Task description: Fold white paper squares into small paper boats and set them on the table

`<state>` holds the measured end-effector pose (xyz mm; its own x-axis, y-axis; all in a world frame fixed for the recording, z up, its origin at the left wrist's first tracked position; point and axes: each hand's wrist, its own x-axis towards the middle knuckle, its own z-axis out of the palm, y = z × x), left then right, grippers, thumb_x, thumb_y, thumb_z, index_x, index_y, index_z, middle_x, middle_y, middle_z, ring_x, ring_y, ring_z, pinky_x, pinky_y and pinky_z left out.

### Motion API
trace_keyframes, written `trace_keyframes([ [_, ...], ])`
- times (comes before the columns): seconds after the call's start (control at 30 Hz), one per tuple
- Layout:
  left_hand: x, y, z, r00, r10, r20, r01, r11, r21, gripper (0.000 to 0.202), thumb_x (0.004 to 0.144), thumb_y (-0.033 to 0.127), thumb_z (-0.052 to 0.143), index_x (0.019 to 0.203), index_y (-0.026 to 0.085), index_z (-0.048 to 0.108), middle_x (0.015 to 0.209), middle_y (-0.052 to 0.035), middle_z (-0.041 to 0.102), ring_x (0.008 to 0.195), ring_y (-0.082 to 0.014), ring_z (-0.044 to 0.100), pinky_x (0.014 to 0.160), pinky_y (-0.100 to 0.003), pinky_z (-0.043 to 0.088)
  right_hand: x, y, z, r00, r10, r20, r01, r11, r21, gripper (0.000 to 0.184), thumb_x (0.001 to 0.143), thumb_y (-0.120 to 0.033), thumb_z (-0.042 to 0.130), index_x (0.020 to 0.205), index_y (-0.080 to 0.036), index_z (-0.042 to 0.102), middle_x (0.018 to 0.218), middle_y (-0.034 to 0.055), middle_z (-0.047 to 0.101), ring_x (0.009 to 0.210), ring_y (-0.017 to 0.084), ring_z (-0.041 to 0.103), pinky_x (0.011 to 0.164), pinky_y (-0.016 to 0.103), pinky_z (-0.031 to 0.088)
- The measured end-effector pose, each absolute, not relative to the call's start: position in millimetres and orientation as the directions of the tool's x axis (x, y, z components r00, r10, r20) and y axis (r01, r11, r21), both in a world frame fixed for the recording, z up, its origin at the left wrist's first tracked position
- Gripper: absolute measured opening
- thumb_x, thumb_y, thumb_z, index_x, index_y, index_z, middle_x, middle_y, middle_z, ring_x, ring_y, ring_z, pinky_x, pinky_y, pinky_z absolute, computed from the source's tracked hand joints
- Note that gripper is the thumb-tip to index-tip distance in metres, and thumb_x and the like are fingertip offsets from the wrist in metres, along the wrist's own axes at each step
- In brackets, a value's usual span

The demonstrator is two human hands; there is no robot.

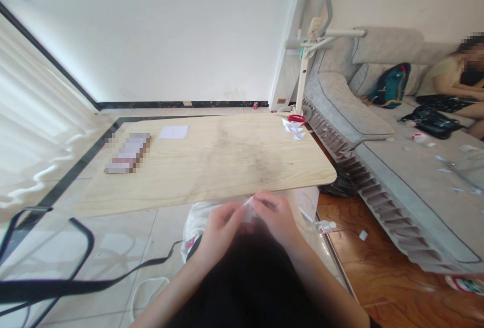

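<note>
A small piece of folded white paper (pixel 248 210) is pinched between my two hands, just in front of the table's near edge and above my lap. My left hand (pixel 226 217) grips its left side with thumb and fingers closed. On the other side, my right hand (pixel 274 212) holds the paper's top right corner between thumb and fingertips. Much of the paper is hidden behind the fingers. On the wooden table (pixel 204 167) lie a stack of white paper sheets (pixel 174 132) at the far left and several folded white paper shapes (pixel 294 127) at the far right.
A pixelated box-like object (pixel 128 154) lies on the table's left. Red scissors (pixel 297 118) rest by the folded shapes. Right of the table stand a grey sofa (pixel 408 167) with a seated person (pixel 446 81) and a backpack (pixel 393 86). A white bottle (pixel 325 226) lies on the floor.
</note>
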<state>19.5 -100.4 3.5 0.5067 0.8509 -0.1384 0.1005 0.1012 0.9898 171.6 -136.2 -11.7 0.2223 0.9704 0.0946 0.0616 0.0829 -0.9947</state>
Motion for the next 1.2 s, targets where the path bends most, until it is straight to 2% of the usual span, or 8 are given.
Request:
trace_keyframes([
  [0.27, 21, -100, 5, 0.485, 0.864, -0.134, 0.125, 0.083, 0.989, 0.031, 0.088, 0.04, 0.058, 0.075, 0.015, 0.072, 0.065, -0.004, 0.072, 0.06, -0.017, 0.068, 0.057, -0.024, 0.053, 170, -135, -12, 0.226, 0.972, 0.07, 0.059, 0.058, -0.997, 0.021, 0.085, -0.031, 0.063, 0.07, -0.019, 0.071, 0.069, 0.0025, 0.065, 0.065, 0.017, 0.062, 0.058, 0.026, 0.05],
  [0.43, 19, -101, -2, 0.497, 0.859, -0.124, 0.158, 0.051, 0.986, 0.033, 0.092, 0.039, 0.054, 0.08, 0.015, 0.072, 0.068, -0.004, 0.073, 0.063, -0.0169, 0.068, 0.06, -0.024, 0.053, 167, -135, -13, 0.261, 0.962, 0.073, 0.054, 0.061, -0.997, 0.016, 0.082, -0.031, 0.067, 0.074, -0.018, 0.071, 0.069, 0.0018, 0.067, 0.065, 0.017, 0.062, 0.059, 0.026, 0.05],
  [0.57, 17, -102, -5, 0.511, 0.855, -0.09, 0.189, -0.009, 0.982, 0.032, 0.093, 0.04, 0.053, 0.083, 0.016, 0.072, 0.077, -0.0043, 0.074, 0.069, -0.0176, 0.068, 0.063, -0.024, 0.053, 166, -135, -13, 0.268, 0.963, 0.038, 0.012, 0.036, -0.999, 0.016, 0.082, -0.032, 0.066, 0.073, -0.018, 0.07, 0.067, 0.0006, 0.066, 0.06, 0.016, 0.061, 0.054, 0.025, 0.049],
  [0.8, 14, -101, -9, 0.532, 0.847, 0.0, 0.235, -0.148, 0.961, 0.035, 0.094, 0.034, 0.05, 0.071, 0.017, 0.071, 0.069, -0.003, 0.072, 0.066, -0.017, 0.065, 0.063, -0.024, 0.048, 164, -136, -10, 0.247, 0.967, 0.055, -0.022, 0.063, -0.998, 0.019, 0.081, -0.029, 0.065, 0.065, -0.02, 0.064, 0.057, -0.0021, 0.061, 0.054, 0.014, 0.057, 0.051, 0.024, 0.045],
  [0.97, 14, -101, -14, 0.505, 0.863, 0.007, 0.218, -0.135, 0.967, 0.034, 0.091, 0.028, 0.051, 0.064, 0.018, 0.069, 0.063, -0.002, 0.07, 0.06, -0.0161, 0.064, 0.061, -0.024, 0.048, 161, -136, -10, 0.262, 0.963, 0.071, -0.014, 0.077, -0.997, 0.02, 0.079, -0.026, 0.064, 0.06, -0.02, 0.063, 0.057, -0.0021, 0.057, 0.057, 0.014, 0.053, 0.054, 0.025, 0.043],
  [1.2, 14, -102, -15, 0.49, 0.872, -0.006, 0.201, -0.106, 0.974, 0.036, 0.092, 0.033, 0.051, 0.064, 0.017, 0.066, 0.06, -0.0019, 0.068, 0.058, -0.0154, 0.063, 0.058, -0.024, 0.047, 162, -135, -8, 0.283, 0.956, 0.081, -0.025, 0.091, -0.996, 0.018, 0.078, -0.024, 0.064, 0.06, -0.019, 0.066, 0.059, -0.0017, 0.059, 0.06, 0.015, 0.053, 0.059, 0.026, 0.042],
])
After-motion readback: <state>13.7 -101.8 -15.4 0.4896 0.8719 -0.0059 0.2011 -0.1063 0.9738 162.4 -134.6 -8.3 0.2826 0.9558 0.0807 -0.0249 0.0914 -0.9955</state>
